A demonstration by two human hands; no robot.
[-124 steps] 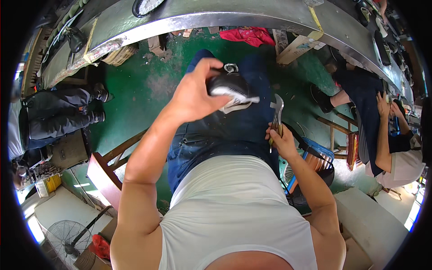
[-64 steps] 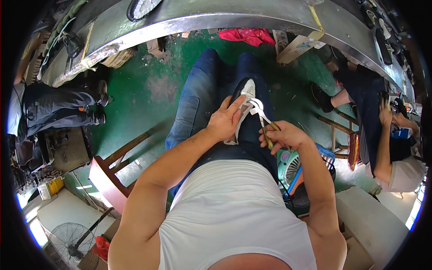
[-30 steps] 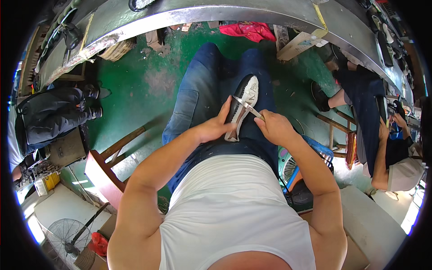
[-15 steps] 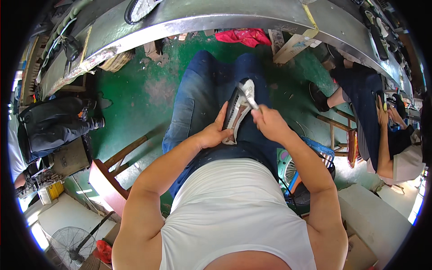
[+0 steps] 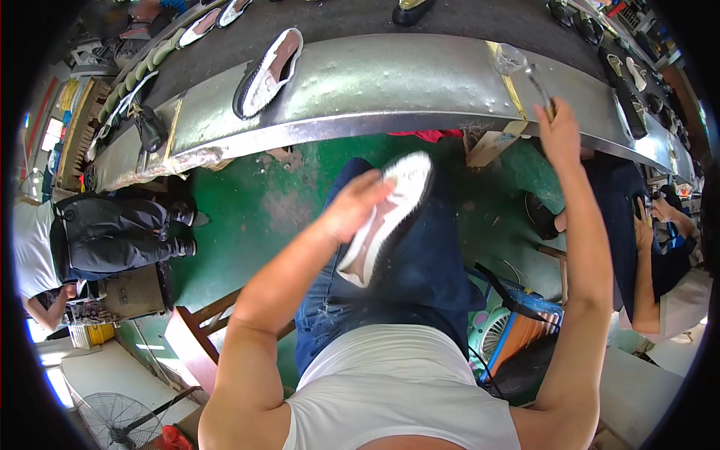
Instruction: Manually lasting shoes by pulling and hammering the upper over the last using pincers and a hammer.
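Note:
My left hand point(image 5: 358, 206) grips a shoe upper point(image 5: 385, 225) over my lap, thumb on top. The piece is white and brownish pink, with a dark edge. It tilts, toe pointing away from me and to the right. Raised at the right, my right hand point(image 5: 560, 133) is closed around a slim metal hand tool point(image 5: 538, 84), held over the bench edge. The tool's far end is blurred, so its exact kind is unclear. A similar white-and-pink shoe point(image 5: 264, 79) lies on the metal bench to the left.
The metal-edged bench point(image 5: 390, 79) spans the front. More shoes, such as a dark one point(image 5: 411, 10), stand on it. A person point(image 5: 660, 262) works at the right; another point(image 5: 112, 232) is at the left. A green fan point(image 5: 491, 334) is right of my legs, a wooden stool point(image 5: 191, 337) left.
My right hand has moved with the tool from the shoe upper up and right to the bench. My left hand has lifted and turned the upper. My view now takes in more bench.

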